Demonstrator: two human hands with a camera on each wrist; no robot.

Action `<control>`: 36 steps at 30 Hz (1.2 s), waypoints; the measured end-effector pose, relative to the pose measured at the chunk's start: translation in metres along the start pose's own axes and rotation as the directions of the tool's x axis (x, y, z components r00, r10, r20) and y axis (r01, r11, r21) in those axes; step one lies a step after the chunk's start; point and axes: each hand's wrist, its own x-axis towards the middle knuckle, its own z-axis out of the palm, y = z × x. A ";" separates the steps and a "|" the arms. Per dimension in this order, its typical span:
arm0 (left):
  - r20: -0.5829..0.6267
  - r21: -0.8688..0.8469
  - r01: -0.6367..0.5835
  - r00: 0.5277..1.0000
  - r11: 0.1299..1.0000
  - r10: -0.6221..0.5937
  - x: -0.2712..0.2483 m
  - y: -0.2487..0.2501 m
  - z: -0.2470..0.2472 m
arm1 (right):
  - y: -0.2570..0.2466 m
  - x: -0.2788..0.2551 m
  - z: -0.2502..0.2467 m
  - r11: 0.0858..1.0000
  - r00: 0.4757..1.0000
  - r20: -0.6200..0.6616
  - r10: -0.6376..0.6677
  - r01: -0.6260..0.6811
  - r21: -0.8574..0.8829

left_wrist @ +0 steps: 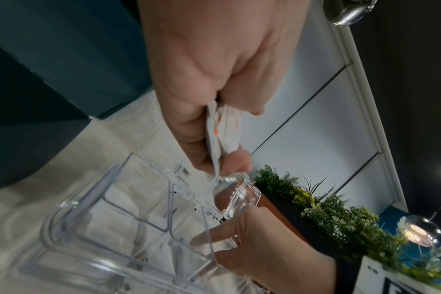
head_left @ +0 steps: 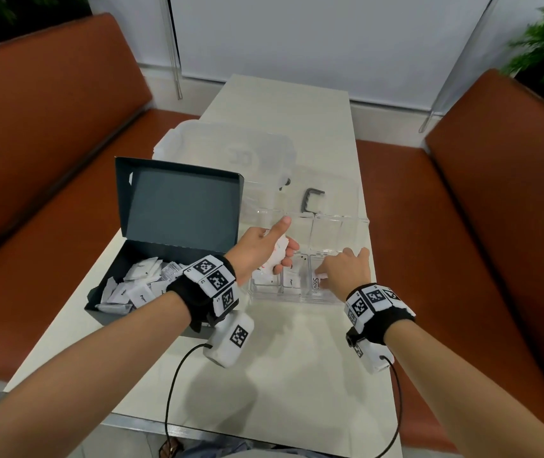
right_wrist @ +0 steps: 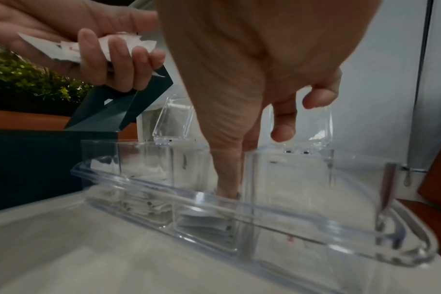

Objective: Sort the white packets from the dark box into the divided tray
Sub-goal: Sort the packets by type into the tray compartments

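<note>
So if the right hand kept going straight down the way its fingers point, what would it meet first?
Probably the packets lying in the clear tray's compartment; the right hand's fingers already reach inside it, though contact is unclear.

Your left hand (head_left: 262, 247) hovers over the clear tray (head_left: 346, 297), fingers curled round a bunch of white packets (head_left: 277, 256), thumb sticking out. Your right hand (head_left: 345, 271) reaches down into the tray's near right compartment, onto a packet marked "Stev" (head_left: 316, 283). More packets lie in the near compartments. The dark box (head_left: 105, 312), lid up, sits left of the tray with loose packets (head_left: 138, 285) inside. Both rest on the pale table (head_left: 283, 375).
</note>
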 end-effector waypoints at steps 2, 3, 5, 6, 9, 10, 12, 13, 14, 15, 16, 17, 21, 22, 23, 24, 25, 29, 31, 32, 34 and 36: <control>0.018 -0.040 0.044 0.999 0.998 -0.044 -0.002 0.003 -0.002 | 0.003 -0.004 -0.001 1.000 1.000 -0.014 -0.004 0.004 0.023; 0.028 -0.061 0.067 0.997 0.996 -0.065 -0.003 0.005 -0.003 | 0.004 -0.007 -0.002 0.999 1.000 -0.030 -0.006 0.007 0.032; 0.049 -0.105 0.105 0.994 0.989 -0.100 -0.005 0.008 -0.004 | 0.007 -0.011 -0.009 0.997 0.995 -0.101 0.008 0.000 0.075; 0.061 -0.120 0.118 0.992 0.986 -0.111 -0.006 0.009 -0.006 | 0.007 -0.013 -0.014 0.991 0.987 -0.160 0.026 -0.004 0.135; 0.107 -0.139 0.155 0.984 0.978 -0.141 -0.007 0.011 -0.008 | -0.001 -0.022 -0.038 0.855 0.928 -0.358 0.104 0.100 0.509; 0.115 -0.134 0.173 0.981 0.976 -0.158 -0.008 0.012 -0.008 | -0.007 -0.026 -0.047 0.742 0.905 -0.406 0.131 0.182 0.645; 0.090 -0.064 0.202 0.977 0.977 -0.196 -0.009 0.012 -0.008 | -0.025 -0.036 -0.064 0.500 0.893 -0.430 0.133 0.315 0.807; 0.063 -0.017 0.208 0.976 0.978 -0.207 -0.009 0.013 -0.007 | -0.033 -0.039 -0.069 0.414 0.906 -0.409 0.107 0.334 0.847; 0.052 0.008 0.215 0.975 0.977 -0.215 -0.009 0.013 -0.006 | -0.040 -0.040 -0.073 0.367 0.923 -0.377 0.075 0.326 0.871; 0.069 -0.003 0.227 0.972 0.974 -0.226 -0.009 0.014 -0.007 | -0.046 -0.039 -0.075 0.345 0.938 -0.342 0.055 0.303 0.888; 0.110 -0.044 0.246 0.965 0.968 -0.240 -0.009 0.015 -0.007 | -0.048 -0.037 -0.077 0.319 0.951 -0.303 0.061 0.269 0.909; 0.158 -0.094 0.271 0.954 0.958 -0.254 -0.010 0.017 -0.007 | -0.049 -0.035 -0.077 0.276 0.961 -0.261 0.088 0.228 0.934; 0.282 -0.228 0.311 0.928 0.923 -0.243 -0.016 0.018 -0.013 | -0.041 -0.028 -0.073 0.229 0.970 -0.168 0.178 0.125 0.965; 0.291 -0.252 0.304 0.929 0.919 -0.228 -0.017 0.017 -0.014 | -0.038 -0.027 -0.072 0.224 0.968 -0.156 0.196 0.111 0.968; 0.289 -0.263 0.290 0.934 0.920 -0.212 -0.018 0.014 -0.015 | -0.036 -0.026 -0.071 0.212 0.966 -0.140 0.216 0.093 0.973; 0.280 -0.264 0.270 0.940 0.926 -0.194 -0.018 0.012 -0.016 | -0.034 -0.025 -0.069 0.199 0.964 -0.121 0.235 0.074 0.977; 0.270 -0.257 0.246 0.947 0.934 -0.175 -0.018 0.011 -0.016 | -0.031 -0.025 -0.068 0.183 0.963 -0.101 0.250 0.055 0.981; 0.192 -0.209 0.173 0.972 0.963 -0.133 -0.019 0.007 -0.020 | -0.024 -0.027 -0.066 0.025 0.965 -0.013 0.262 0.006 1.000; 0.143 -0.177 0.133 0.984 0.975 -0.108 -0.019 0.006 -0.023 | -0.021 -0.029 -0.065 -0.116 0.970 0.037 0.239 -0.009 0.993; 0.118 -0.171 0.115 0.988 0.979 -0.095 -0.019 0.006 -0.024 | -0.020 -0.030 -0.065 -0.183 0.971 0.055 0.233 -0.012 0.983; 0.062 -0.158 0.085 0.995 0.984 -0.076 -0.019 0.005 -0.026 | -0.017 -0.030 -0.066 -0.281 0.972 0.089 0.216 -0.025 0.959; 0.016 -0.148 0.058 0.998 0.987 -0.056 -0.019 0.004 -0.028 | -0.018 -0.031 -0.067 -0.362 0.979 0.123 0.165 -0.056 0.930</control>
